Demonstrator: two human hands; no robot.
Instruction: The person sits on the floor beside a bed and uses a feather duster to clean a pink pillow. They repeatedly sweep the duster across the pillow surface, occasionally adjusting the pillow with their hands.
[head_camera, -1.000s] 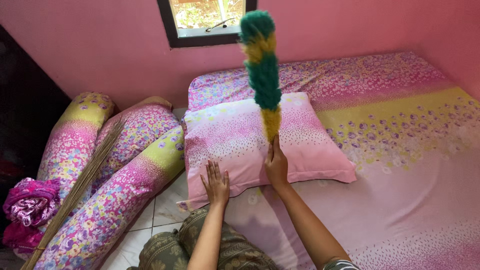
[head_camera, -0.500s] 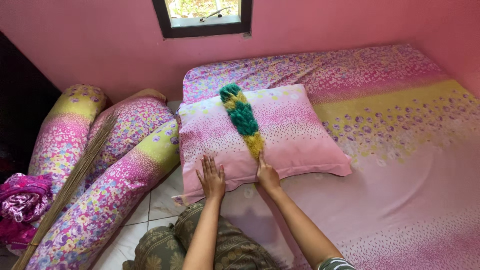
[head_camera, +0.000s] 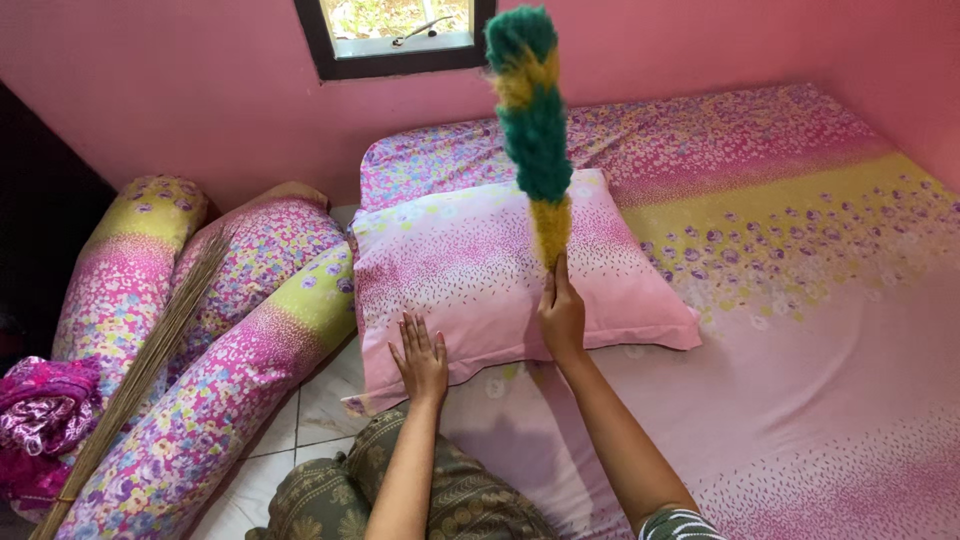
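Note:
My right hand grips the handle end of a green and yellow feather duster, which stands raised upright above a pink flowered pillow. My left hand lies flat with spread fingers on the pillow's near edge. The pillow rests on the near left part of a mattress covered with a pink and yellow flowered sheet.
Three flowered bolsters lie on the tiled floor left of the mattress, with a straw broom leaning across them. A bundle of magenta cloth sits at far left. A dark-framed window is in the pink wall.
The duster went down onto the pillow half a second ago and is now swung back up. My left hand has stayed on the pillow's edge.

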